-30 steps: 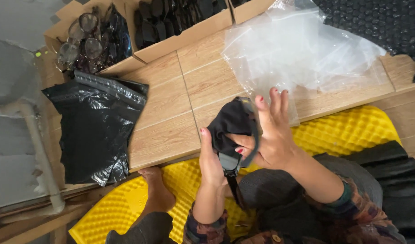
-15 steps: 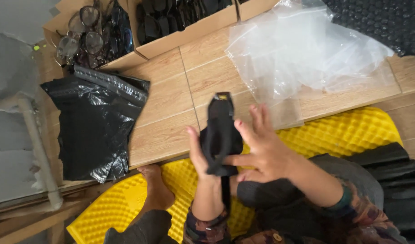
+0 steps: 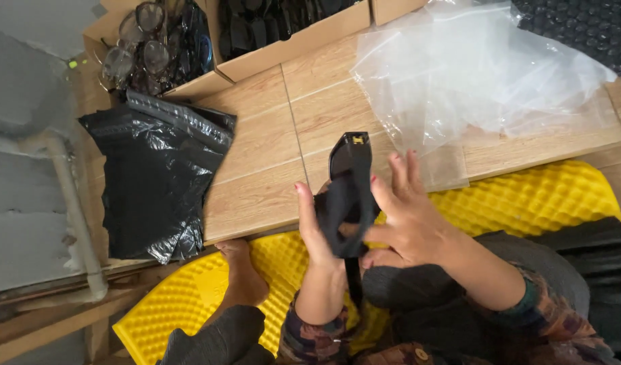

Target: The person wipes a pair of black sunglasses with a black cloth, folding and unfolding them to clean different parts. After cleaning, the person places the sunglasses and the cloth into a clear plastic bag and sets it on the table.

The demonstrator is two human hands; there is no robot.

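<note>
A pair of black sunglasses [image 3: 350, 159] sticks up out of a black cloth pouch [image 3: 342, 216] held in front of me. My left hand [image 3: 317, 233] grips the pouch from the left, thumb up along its side. My right hand [image 3: 408, 216] holds the pouch from the right, fingers spread upward beside the glasses. A dark cord hangs down from the pouch between my wrists.
A stack of black plastic bags [image 3: 155, 182] lies left on the wood-pattern floor [image 3: 263, 155]. Clear plastic bags [image 3: 473, 74] lie at upper right. Cardboard boxes of eyeglasses [image 3: 151, 47] and dark items [image 3: 283, 27] sit at the top. I sit on a yellow foam mat [image 3: 527, 203]; a bare foot [image 3: 243, 277] rests on it.
The sunglasses have turned upright and stick further out of the pouch top. My right hand has lowered from above the pouch to its right side.
</note>
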